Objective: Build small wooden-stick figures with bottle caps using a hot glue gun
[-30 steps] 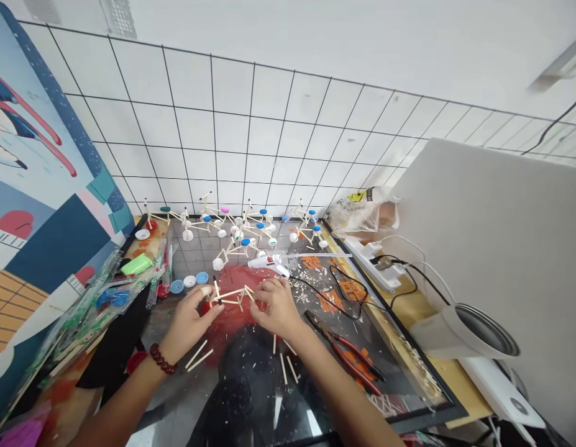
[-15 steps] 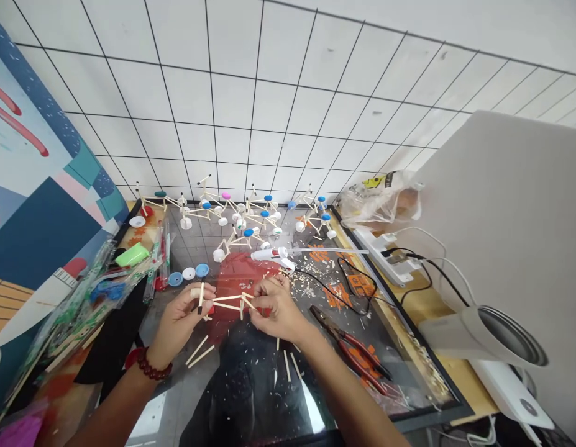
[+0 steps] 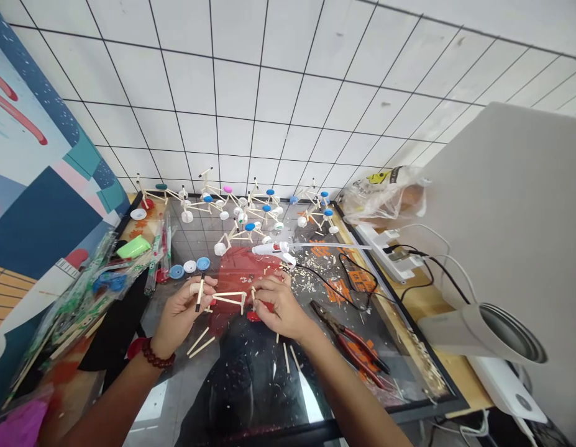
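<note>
While the left hand [image 3: 179, 310] steadies one end of a small open frame of pale wooden sticks [image 3: 229, 294], its grip is closed, thumb and fingers pinching around an upright pale stick with black ends [image 3: 201, 290]. The right hand [image 3: 278, 307] has its grip nearly shut, fingertips on a short pale stick [image 3: 253, 294] just beside the frame's other end. The frame is held between the hands, above a dark glossy tabletop [image 3: 176, 397] and near a translucent red patch [image 3: 234, 264]. A dark red bead bracelet [image 3: 158, 357] circles the left wrist.

Beyond the hands lies a white glue gun [image 3: 270, 248], and behind it stand several bicycle-like stick models [image 3: 250, 227] with white round wheels and mostly blue oval seats. To the left are one white and two blue round caps [image 3: 189, 266], in a row, and a bright green packet [image 3: 134, 247] on plastic-wrapped items. Loose pale sticks [image 3: 201, 347] lie nearer the wearer. To the right are red-handled pliers [image 3: 362, 362], scattered pale shavings [image 3: 307, 278] and a white power strip [image 3: 384, 253].
</note>
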A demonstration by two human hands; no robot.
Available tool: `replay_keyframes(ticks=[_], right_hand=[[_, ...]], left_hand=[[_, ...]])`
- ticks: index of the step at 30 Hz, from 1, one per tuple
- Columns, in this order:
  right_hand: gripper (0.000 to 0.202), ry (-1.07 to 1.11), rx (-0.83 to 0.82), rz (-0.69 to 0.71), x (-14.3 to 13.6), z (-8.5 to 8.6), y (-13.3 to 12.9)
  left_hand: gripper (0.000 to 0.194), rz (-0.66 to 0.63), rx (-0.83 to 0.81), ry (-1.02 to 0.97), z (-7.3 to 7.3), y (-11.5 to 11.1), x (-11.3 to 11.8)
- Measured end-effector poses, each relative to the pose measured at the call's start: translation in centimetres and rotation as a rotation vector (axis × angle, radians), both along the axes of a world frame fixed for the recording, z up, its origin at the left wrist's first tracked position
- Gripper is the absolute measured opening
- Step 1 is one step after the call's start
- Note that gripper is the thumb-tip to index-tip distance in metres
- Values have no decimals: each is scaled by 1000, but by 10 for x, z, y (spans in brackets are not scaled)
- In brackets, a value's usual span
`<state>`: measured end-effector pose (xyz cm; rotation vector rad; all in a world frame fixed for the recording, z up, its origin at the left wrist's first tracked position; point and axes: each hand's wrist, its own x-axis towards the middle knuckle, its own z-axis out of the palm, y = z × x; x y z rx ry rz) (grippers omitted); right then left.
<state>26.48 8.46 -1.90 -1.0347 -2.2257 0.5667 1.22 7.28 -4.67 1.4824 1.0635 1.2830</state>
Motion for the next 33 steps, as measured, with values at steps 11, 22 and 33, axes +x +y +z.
replay_keyframes(ticks=[11, 22, 33], right_hand=[[12, -6, 77, 4, 1, -11, 3], [11, 8, 35, 78, 3, -11, 6], [13, 6, 9, 115, 2, -8, 5]], left_hand=[[5, 32, 45, 20, 7, -1, -3], [9, 42, 54, 61, 18, -2, 0], [6, -4, 94, 58, 15, -1, -3]])
